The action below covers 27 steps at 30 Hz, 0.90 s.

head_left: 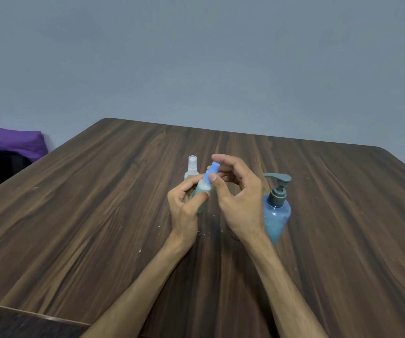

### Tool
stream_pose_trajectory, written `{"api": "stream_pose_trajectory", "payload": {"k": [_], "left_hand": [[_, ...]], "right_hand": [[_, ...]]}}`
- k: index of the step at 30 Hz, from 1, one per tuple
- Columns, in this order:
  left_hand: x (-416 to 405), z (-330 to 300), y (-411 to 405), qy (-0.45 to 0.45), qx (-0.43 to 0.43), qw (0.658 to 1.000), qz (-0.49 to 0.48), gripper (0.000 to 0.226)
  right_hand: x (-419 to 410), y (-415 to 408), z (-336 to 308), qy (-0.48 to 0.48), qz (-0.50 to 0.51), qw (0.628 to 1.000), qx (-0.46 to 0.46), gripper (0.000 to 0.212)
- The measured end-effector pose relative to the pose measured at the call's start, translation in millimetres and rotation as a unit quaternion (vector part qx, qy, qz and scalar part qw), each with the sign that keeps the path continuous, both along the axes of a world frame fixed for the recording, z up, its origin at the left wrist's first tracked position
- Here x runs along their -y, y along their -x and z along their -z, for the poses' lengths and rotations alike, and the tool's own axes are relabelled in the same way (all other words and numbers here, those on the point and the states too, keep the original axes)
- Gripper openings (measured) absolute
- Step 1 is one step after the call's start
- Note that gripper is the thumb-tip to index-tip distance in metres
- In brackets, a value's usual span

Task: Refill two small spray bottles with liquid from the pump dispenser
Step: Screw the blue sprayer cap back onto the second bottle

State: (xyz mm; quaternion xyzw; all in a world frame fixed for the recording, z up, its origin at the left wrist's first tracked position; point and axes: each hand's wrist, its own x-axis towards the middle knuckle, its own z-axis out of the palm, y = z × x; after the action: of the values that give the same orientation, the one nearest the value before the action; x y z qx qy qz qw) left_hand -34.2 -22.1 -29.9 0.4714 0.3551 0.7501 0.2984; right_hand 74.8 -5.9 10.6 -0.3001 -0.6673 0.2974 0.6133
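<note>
My left hand (185, 206) grips the pale green body of a small spray bottle (203, 191), tilted a little to the right above the table. Its blue spray top (211, 172) is pinched between the thumb and fingers of my right hand (235, 191). Just behind my left hand stands a second small spray bottle (192, 168) with a clear white top, upright on the table. The pump dispenser (276, 208), blue with a grey-teal pump head, stands to the right of my right wrist, partly filled with pale blue liquid.
The dark wood table (99, 215) carries small pale flecks near my wrists. Its far edge meets a grey wall. Off the left side sit a purple cushion (13, 140) and a black bag (4, 167).
</note>
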Motion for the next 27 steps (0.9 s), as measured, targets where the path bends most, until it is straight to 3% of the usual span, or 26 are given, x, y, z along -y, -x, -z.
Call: {"api": "stream_pose_trajectory", "payload": {"k": [12, 23, 27], "left_hand": [[2.2, 0.3, -1.4, -0.010, -0.017, 1.000, -0.017, 0.031], [1.7, 0.0, 0.2, -0.017, 0.028, 0.999, -0.001, 0.031], [4.1, -1.8, -1.5, -0.023, 0.011, 1.000, 0.011, 0.019]], "right_hand": [[-3.7, -3.0, 3.6, 0.020, -0.001, 0.999, 0.037, 0.035], [0.4, 1.7, 3.4, 0.096, -0.012, 0.995, -0.005, 0.015], [2.1, 5.8, 6.1, 0.104, 0.002, 0.994, -0.017, 0.034]]}}
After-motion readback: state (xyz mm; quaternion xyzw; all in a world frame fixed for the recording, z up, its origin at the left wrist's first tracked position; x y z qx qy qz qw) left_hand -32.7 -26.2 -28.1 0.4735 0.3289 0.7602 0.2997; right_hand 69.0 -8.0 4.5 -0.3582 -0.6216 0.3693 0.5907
